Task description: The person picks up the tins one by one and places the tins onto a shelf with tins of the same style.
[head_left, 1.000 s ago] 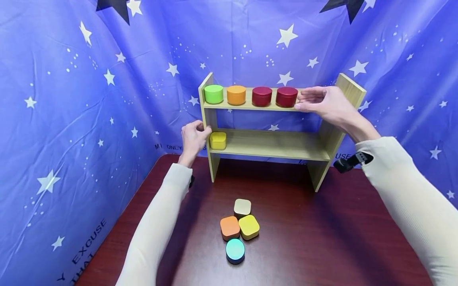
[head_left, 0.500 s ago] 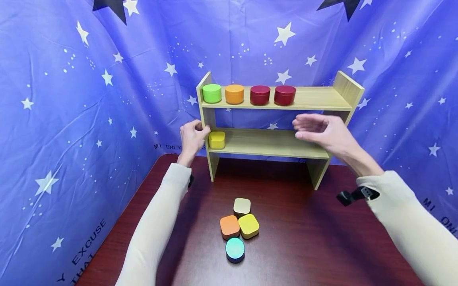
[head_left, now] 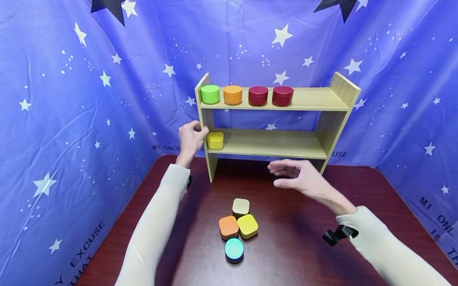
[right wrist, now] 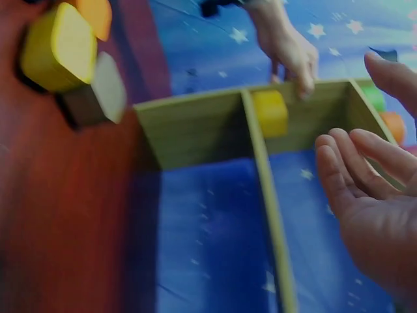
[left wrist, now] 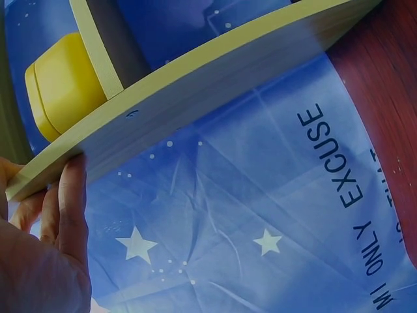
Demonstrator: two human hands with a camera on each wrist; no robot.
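My left hand (head_left: pixel 191 139) grips the left side panel of the wooden shelf (head_left: pixel 272 149); in the left wrist view its fingers (left wrist: pixel 73 208) lie against the panel's outer face. Just inside that panel, a yellow square tin (head_left: pixel 216 141) sits on the lower board. My right hand (head_left: pixel 304 178) hovers holding nothing in front of the shelf, its fingers apart from the thumb. Along the upper board stand a green round tin (head_left: pixel 210 94), an orange round tin (head_left: pixel 233 95) and two dark red round tins (head_left: pixel 258 96), the second red tin (head_left: pixel 282 96) rightmost.
On the dark red table (head_left: pixel 286 246) a cream square tin (head_left: pixel 241 207), an orange square tin (head_left: pixel 228 227), a yellow square tin (head_left: pixel 247 226) and a teal round tin (head_left: pixel 234 250) form a cluster. A blue starry cloth (head_left: pixel 107 139) hangs around the table.
My right hand has come away from the right-hand dark red tin and moved down and toward me, below the lower board. My left hand keeps its hold on the shelf's side panel.
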